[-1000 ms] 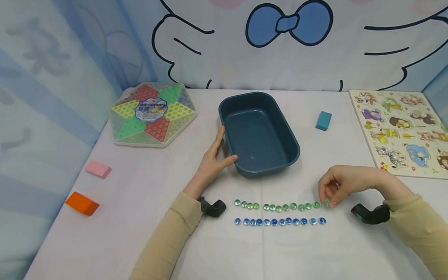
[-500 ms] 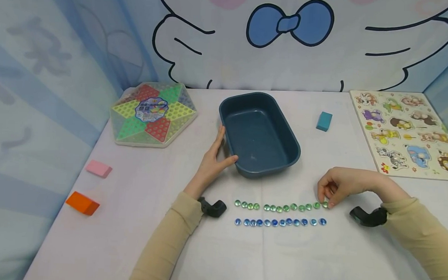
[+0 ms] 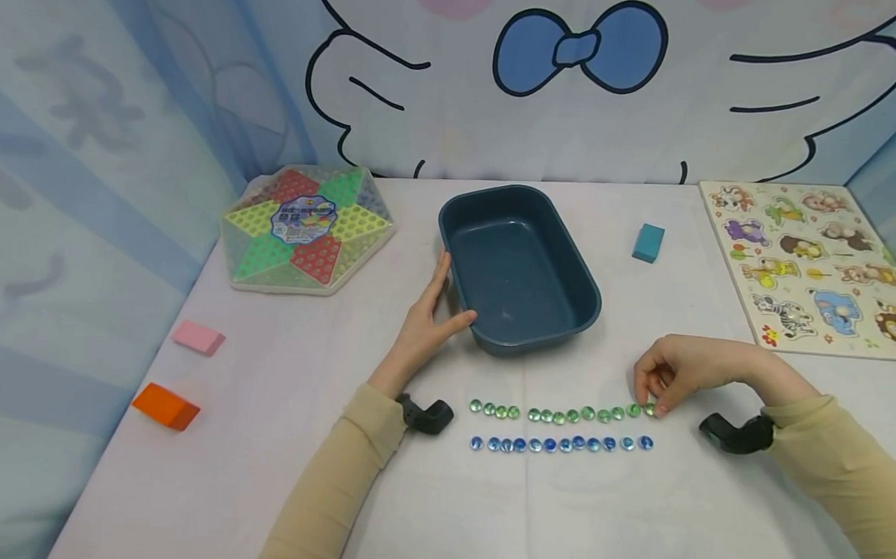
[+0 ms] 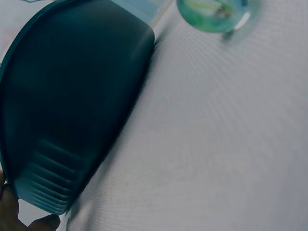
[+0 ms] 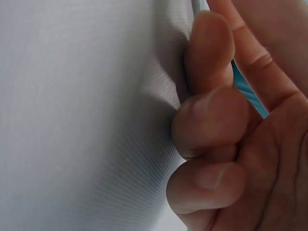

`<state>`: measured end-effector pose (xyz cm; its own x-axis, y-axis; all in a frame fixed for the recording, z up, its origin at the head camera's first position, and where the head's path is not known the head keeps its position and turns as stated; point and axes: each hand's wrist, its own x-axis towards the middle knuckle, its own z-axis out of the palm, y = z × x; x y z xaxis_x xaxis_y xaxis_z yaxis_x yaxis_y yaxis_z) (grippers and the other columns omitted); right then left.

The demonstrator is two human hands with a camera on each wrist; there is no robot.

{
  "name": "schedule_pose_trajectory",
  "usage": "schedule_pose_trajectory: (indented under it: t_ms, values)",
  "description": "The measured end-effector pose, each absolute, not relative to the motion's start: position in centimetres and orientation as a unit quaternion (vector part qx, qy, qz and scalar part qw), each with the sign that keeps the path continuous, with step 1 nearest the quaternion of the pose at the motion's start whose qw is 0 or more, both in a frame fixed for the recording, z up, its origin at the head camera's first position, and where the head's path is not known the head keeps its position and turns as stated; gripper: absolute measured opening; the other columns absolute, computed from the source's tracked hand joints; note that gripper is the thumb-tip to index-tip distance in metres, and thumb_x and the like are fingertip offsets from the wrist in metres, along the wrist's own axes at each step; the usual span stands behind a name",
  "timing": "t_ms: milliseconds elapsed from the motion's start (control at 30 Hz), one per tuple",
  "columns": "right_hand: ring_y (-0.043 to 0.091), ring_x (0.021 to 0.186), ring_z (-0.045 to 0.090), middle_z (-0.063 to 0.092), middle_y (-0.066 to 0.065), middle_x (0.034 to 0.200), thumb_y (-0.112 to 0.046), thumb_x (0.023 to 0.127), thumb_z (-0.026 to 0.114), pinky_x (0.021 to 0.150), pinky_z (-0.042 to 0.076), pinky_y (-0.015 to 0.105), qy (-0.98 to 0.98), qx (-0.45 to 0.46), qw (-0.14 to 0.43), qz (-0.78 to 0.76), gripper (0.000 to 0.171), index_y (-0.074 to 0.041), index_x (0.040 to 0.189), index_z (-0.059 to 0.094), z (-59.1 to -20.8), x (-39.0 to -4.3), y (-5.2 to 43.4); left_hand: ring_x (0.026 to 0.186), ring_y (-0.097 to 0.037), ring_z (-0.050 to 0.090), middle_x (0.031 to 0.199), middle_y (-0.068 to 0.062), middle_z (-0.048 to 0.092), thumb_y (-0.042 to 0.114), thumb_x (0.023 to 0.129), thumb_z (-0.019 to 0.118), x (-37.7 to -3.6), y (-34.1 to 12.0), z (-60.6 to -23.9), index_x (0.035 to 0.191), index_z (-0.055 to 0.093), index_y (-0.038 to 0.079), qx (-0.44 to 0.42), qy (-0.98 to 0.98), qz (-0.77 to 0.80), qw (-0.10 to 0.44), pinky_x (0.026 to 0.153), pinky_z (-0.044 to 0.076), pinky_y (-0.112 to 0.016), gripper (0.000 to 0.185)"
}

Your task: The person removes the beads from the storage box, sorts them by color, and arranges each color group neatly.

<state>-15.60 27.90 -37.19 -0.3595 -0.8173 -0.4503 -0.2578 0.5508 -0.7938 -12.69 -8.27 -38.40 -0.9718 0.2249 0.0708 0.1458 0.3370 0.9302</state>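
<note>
The right hand (image 3: 684, 369) curls its fingers (image 5: 211, 120) down, the grip pinching the last green marble (image 3: 650, 409) at the right end of the green row (image 3: 562, 413). The blue row (image 3: 561, 442) lies just nearer the person than that grip, apart from it. The left hand (image 3: 427, 324) is released, fingers straight, thumb and fingertips resting on the bin (image 3: 519, 266) at its near left corner, on the counter (image 3: 483, 498). The label on the hexagonal game box (image 3: 306, 227) is too small to read.
</note>
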Motion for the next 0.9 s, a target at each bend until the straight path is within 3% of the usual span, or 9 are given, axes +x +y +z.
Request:
schedule_pose_trajectory:
  t_ms: [367, 600, 800, 900]
  values:
    - [0.003, 0.059, 0.046, 0.052, 0.012, 0.065, -0.019, 0.08, 0.071, 0.05, 0.038, 0.019, 0.754, -0.362, 0.428, -0.342, 0.011, -0.01, 0.086, 0.068, -37.4, -15.4, 28.2, 0.143, -0.022, 0.012, 0.157, -0.002, 0.0, 0.015, 0.088, 0.061, -12.8, -8.2, -38.3, 0.15, 0.005, 0.015, 0.116, 0.817, 0.564, 0.035, 0.116, 0.014, -0.04, 0.084]
    - [0.005, 0.059, 0.047, 0.051, 0.002, 0.067, -0.016, 0.088, 0.062, 0.05, 0.038, 0.02, 0.772, -0.345, 0.412, -0.34, 0.007, -0.012, 0.092, 0.066, -37.3, -15.1, 28.3, 0.143, -0.021, 0.011, 0.156, 0.0, 0.0, 0.017, 0.088, 0.062, -12.9, -8.1, -38.5, 0.15, 0.005, 0.016, 0.112, 0.813, 0.57, 0.038, 0.116, 0.014, -0.04, 0.085]
    - [0.015, 0.06, 0.051, 0.053, 0.002, 0.067, -0.02, 0.095, 0.052, 0.053, 0.041, 0.022, 0.819, -0.327, 0.342, -0.325, 0.012, -0.014, 0.088, 0.06, -36.8, -14.8, 27.3, 0.143, -0.019, 0.011, 0.156, 0.009, -0.001, 0.02, 0.087, 0.063, -13.8, -8.4, -40.5, 0.15, 0.004, 0.023, 0.116, 0.817, 0.565, 0.031, 0.116, 0.013, -0.042, 0.086]
    - [0.013, 0.062, 0.051, 0.053, 0.0, 0.068, -0.017, 0.096, 0.049, 0.055, 0.042, 0.023, 0.845, -0.322, 0.273, -0.329, 0.015, -0.012, 0.086, 0.058, -36.3, -14.2, 26.1, 0.142, -0.015, 0.012, 0.153, 0.018, -0.001, 0.034, 0.086, 0.064, -14.4, -8.6, -41.9, 0.149, 0.003, 0.032, 0.115, 0.823, 0.556, 0.022, 0.116, 0.013, -0.042, 0.087]
